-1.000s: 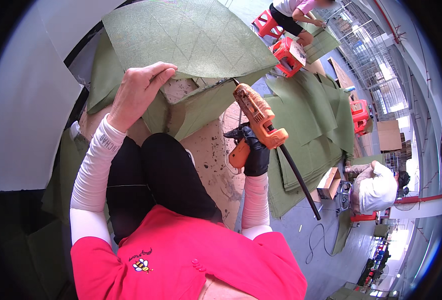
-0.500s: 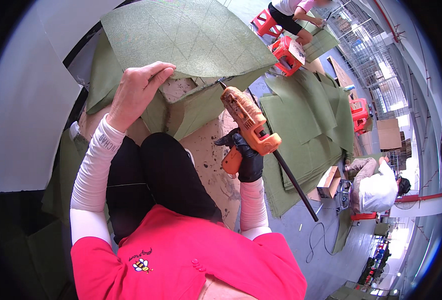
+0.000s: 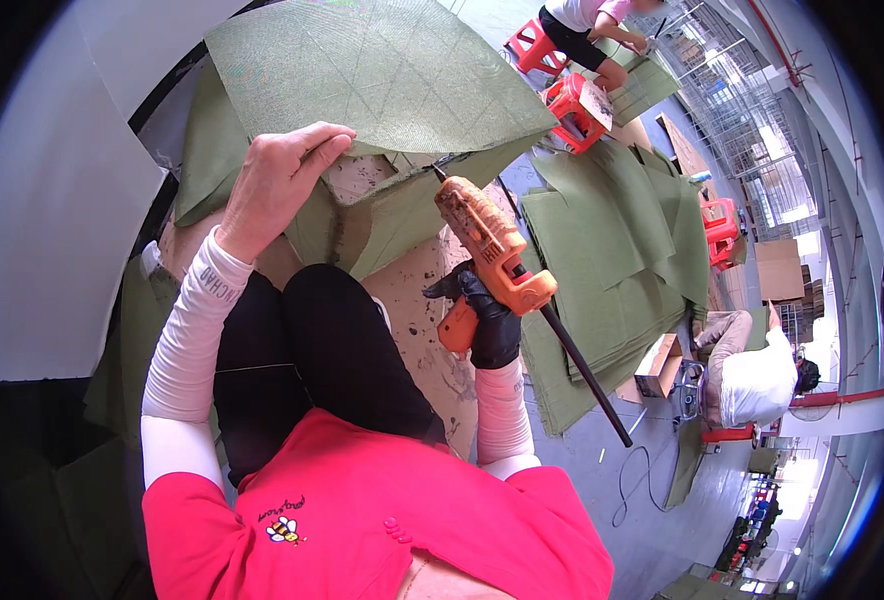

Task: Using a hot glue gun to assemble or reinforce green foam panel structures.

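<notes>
L hand (image 3: 277,185), bare w/ a white sleeve from the wrist down, has a narrow grip: thumb & fingertips pinch the near edge of a green mesh sheet (image 3: 372,80), upper middle of the view. Sheet lies over a green-sided piece (image 3: 402,222) w/ a gap btwn the two at the near edge. R hand (image 3: 494,325), in a black glove, has its grip closed round the handle of an orange glue gun (image 3: 487,240), stained dark toward the front. Gun's tilted, nozzle (image 3: 439,173) up-left, just beside the green piece's top edge; can't tell if touching. Black rod (image 3: 587,375) sticks out its back, down-right. R of the gun: pile of green sheets (image 3: 602,240), then an open cardboard box (image 3: 659,365) & a thin cable (image 3: 622,490) on the grey floor (image 3: 602,440). Co-worker in a white top (image 3: 757,385) sits far R; another (image 3: 587,35), top R, nr red stools (image 3: 574,108).
</notes>
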A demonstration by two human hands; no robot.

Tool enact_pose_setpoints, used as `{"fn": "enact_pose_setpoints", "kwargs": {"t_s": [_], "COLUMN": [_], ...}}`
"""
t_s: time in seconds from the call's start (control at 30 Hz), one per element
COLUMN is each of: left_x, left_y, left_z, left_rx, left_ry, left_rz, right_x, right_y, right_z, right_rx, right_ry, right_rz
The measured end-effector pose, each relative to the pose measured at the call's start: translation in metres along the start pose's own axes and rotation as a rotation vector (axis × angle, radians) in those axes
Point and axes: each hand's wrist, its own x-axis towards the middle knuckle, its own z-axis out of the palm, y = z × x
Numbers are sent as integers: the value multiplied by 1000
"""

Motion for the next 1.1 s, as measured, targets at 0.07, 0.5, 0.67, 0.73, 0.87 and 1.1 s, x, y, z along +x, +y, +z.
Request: {"fn": "enact_pose_setpoints", "kwargs": {"t_s": [0.07,0.5,0.67,0.73,0.87,1.1], "left_x": [0,-1,0,0,-1,-1], "left_y": [2,-1,-1,-2,0,6], "left_z": [0,0,3,4,2,-2], "left_rx": [-8,-27,-17,-28,-9,-13], "left_ry": [-5,-1,31,36,22,-14], "left_rz": [1,-7,46,53,44,3], "right_x": [-2,-8,-13,-17,-16,-25], "right_y": [1,14,15,16,13,2], "right_z": [-2,-2,-2,0,3,14], "right_rx": [5,-94,-114,-198,-185,-178], "right_ry": [15,12,-43,-59,34,-72], "right_rz": [8,46,121,93,69,103]}}
